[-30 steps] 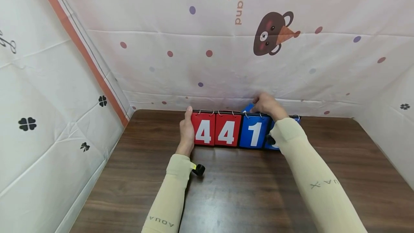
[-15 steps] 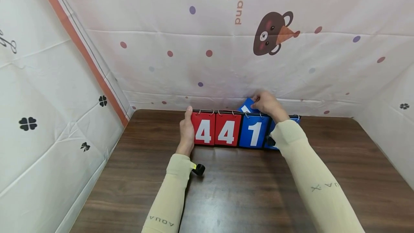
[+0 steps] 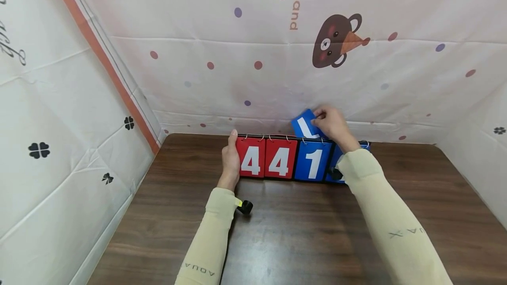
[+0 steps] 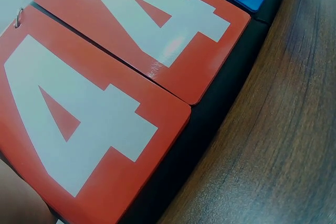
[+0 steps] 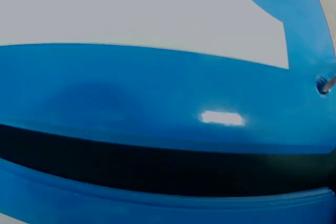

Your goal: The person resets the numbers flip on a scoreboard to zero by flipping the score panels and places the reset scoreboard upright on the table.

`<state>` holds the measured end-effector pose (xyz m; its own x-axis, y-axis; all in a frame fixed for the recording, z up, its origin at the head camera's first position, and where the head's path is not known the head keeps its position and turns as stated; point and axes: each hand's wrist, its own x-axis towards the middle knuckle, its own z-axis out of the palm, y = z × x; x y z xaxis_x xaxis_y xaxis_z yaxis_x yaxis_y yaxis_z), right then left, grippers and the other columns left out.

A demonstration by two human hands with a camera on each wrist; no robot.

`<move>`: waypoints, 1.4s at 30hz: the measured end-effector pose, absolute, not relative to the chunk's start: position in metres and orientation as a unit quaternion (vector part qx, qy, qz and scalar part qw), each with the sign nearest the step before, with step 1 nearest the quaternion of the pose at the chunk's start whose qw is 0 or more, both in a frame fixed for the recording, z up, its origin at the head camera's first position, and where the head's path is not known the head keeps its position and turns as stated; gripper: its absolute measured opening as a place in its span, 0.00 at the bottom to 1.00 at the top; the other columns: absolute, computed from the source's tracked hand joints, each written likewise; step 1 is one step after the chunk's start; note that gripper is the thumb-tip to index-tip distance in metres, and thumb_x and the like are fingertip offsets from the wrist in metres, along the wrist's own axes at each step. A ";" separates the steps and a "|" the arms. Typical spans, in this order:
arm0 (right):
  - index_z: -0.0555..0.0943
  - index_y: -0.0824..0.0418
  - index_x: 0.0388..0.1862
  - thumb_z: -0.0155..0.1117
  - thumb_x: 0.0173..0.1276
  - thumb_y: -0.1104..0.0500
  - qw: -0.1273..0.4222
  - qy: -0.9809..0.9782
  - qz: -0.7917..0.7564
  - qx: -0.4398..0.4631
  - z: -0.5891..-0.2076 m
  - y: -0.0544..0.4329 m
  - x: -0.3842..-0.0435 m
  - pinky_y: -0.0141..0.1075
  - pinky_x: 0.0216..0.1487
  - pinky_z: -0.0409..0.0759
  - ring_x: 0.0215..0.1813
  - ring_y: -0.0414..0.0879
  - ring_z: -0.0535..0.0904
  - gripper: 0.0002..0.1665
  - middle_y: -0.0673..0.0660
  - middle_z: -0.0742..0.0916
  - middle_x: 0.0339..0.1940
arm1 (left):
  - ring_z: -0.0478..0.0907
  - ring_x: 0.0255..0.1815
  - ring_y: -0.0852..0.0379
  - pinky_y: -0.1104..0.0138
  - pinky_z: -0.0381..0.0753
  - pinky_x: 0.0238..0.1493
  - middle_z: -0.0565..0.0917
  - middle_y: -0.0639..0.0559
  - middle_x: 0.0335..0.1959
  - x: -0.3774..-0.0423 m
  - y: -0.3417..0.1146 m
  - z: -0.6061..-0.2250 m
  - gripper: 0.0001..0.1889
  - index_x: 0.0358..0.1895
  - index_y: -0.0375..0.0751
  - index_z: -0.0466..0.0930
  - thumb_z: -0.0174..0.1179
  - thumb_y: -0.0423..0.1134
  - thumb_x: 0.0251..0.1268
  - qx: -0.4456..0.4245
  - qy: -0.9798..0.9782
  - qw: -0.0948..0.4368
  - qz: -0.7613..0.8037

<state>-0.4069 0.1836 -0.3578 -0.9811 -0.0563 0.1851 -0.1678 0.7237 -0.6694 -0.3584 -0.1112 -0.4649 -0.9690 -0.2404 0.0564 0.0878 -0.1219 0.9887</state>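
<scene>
A flip scoreboard (image 3: 294, 179) stands at the table's far side, its front showing red cards with 4 and 4, a blue card with 1, and another blue card (image 3: 336, 155) partly covered by my right arm. My left hand (image 3: 230, 162) grips the board's left end, thumb upward along the edge; its other fingers are mostly hidden. Above the top edge, my right hand (image 3: 332, 122) pinches a tilted blue number card (image 3: 303, 122) with a white figure partly visible. The left wrist view shows the red cards (image 4: 126, 119) close up; the right wrist view, a blue card (image 5: 131, 93) and its rings.
The brown wooden table (image 3: 277, 236) extends in front of the board. A patterned white cloth wall (image 3: 222, 87) rises right behind it, with another cloth wall (image 3: 79, 122) at the left. Small black cameras (image 3: 245, 207) sit at the wrists.
My right hand has drawn the blue card upward from behind the board, so more of it shows above the top edge. The left hand keeps its hold on the board's end.
</scene>
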 end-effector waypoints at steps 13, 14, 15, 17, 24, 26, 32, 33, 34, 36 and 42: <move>0.78 0.70 0.62 0.63 0.82 0.56 0.183 -0.867 0.459 0.071 -0.351 0.189 -0.392 0.48 0.61 0.74 0.57 0.57 0.76 0.20 0.67 0.83 0.57 | 0.80 0.40 0.55 0.61 0.78 0.48 0.84 0.51 0.38 -0.357 -0.110 -0.464 0.32 0.38 0.45 0.82 0.46 0.71 0.77 0.052 -0.649 0.107 -0.751; 0.78 0.70 0.62 0.63 0.82 0.56 0.188 -0.863 0.463 0.073 -0.349 0.189 -0.390 0.46 0.61 0.74 0.57 0.56 0.76 0.20 0.66 0.83 0.57 | 0.80 0.40 0.55 0.61 0.78 0.48 0.84 0.51 0.38 -0.357 -0.110 -0.465 0.32 0.38 0.45 0.82 0.47 0.71 0.77 0.052 -0.649 0.108 -0.752; 0.78 0.70 0.62 0.63 0.82 0.55 0.192 -0.860 0.467 0.074 -0.347 0.190 -0.387 0.43 0.60 0.75 0.57 0.56 0.77 0.21 0.66 0.82 0.58 | 0.80 0.40 0.55 0.61 0.78 0.48 0.84 0.51 0.37 -0.358 -0.110 -0.465 0.32 0.38 0.45 0.82 0.47 0.71 0.77 0.053 -0.648 0.108 -0.752; 0.77 0.68 0.63 0.63 0.82 0.54 0.200 -0.854 0.475 0.076 -0.341 0.190 -0.382 0.36 0.57 0.77 0.57 0.52 0.77 0.21 0.64 0.82 0.59 | 0.80 0.40 0.56 0.61 0.78 0.48 0.84 0.51 0.38 -0.358 -0.110 -0.465 0.31 0.39 0.45 0.82 0.47 0.71 0.77 0.054 -0.648 0.108 -0.752; 0.75 0.66 0.63 0.64 0.81 0.55 0.206 -0.830 0.508 0.103 -0.320 0.192 -0.359 0.25 0.44 0.81 0.48 0.41 0.81 0.21 0.60 0.83 0.55 | 0.81 0.41 0.55 0.60 0.78 0.49 0.85 0.50 0.40 -0.358 -0.111 -0.464 0.32 0.41 0.45 0.82 0.48 0.72 0.75 0.063 -0.653 0.109 -0.747; 0.75 0.66 0.63 0.64 0.81 0.55 0.204 -0.828 0.511 0.110 -0.316 0.193 -0.352 0.26 0.44 0.82 0.47 0.39 0.82 0.20 0.60 0.83 0.54 | 0.81 0.41 0.55 0.60 0.78 0.49 0.85 0.49 0.40 -0.359 -0.111 -0.464 0.32 0.41 0.45 0.82 0.48 0.72 0.75 0.065 -0.653 0.109 -0.747; 0.75 0.64 0.64 0.64 0.81 0.56 0.194 -0.834 0.500 0.129 -0.309 0.201 -0.333 0.27 0.45 0.82 0.44 0.40 0.84 0.20 0.56 0.86 0.51 | 0.81 0.40 0.55 0.60 0.78 0.48 0.85 0.50 0.38 -0.360 -0.111 -0.466 0.32 0.39 0.45 0.82 0.48 0.71 0.76 0.064 -0.650 0.111 -0.749; 0.75 0.63 0.65 0.64 0.81 0.56 0.192 -0.837 0.495 0.132 -0.308 0.203 -0.329 0.27 0.45 0.82 0.45 0.41 0.83 0.21 0.56 0.86 0.51 | 0.81 0.40 0.55 0.60 0.78 0.48 0.85 0.50 0.38 -0.360 -0.111 -0.466 0.32 0.39 0.45 0.83 0.48 0.71 0.76 0.063 -0.650 0.111 -0.750; 0.75 0.63 0.66 0.64 0.81 0.56 0.190 -0.840 0.491 0.136 -0.307 0.204 -0.326 0.27 0.46 0.81 0.45 0.41 0.83 0.21 0.56 0.86 0.52 | 0.81 0.40 0.55 0.60 0.78 0.48 0.85 0.50 0.38 -0.360 -0.111 -0.466 0.32 0.39 0.45 0.83 0.47 0.71 0.76 0.062 -0.650 0.111 -0.749; 0.76 0.63 0.69 0.64 0.81 0.57 0.187 -0.847 0.476 0.147 -0.305 0.206 -0.319 0.25 0.47 0.80 0.47 0.42 0.82 0.22 0.58 0.86 0.54 | 0.81 0.40 0.55 0.60 0.78 0.48 0.85 0.50 0.38 -0.359 -0.111 -0.466 0.32 0.39 0.45 0.82 0.47 0.71 0.76 0.061 -0.651 0.111 -0.749; 0.77 0.61 0.71 0.64 0.80 0.62 0.180 -0.868 0.421 0.194 -0.300 0.207 -0.297 0.22 0.53 0.76 0.56 0.41 0.80 0.24 0.60 0.82 0.65 | 0.81 0.40 0.55 0.60 0.78 0.48 0.85 0.50 0.38 -0.359 -0.111 -0.465 0.32 0.40 0.45 0.83 0.47 0.72 0.76 0.066 -0.652 0.108 -0.748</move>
<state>-0.2973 0.2067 -0.3005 -0.8598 -0.1851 0.4760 -0.4884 0.5704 -0.6604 -0.3589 -0.1112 -0.4646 -0.9679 -0.2478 0.0416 0.0751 -0.1273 0.9890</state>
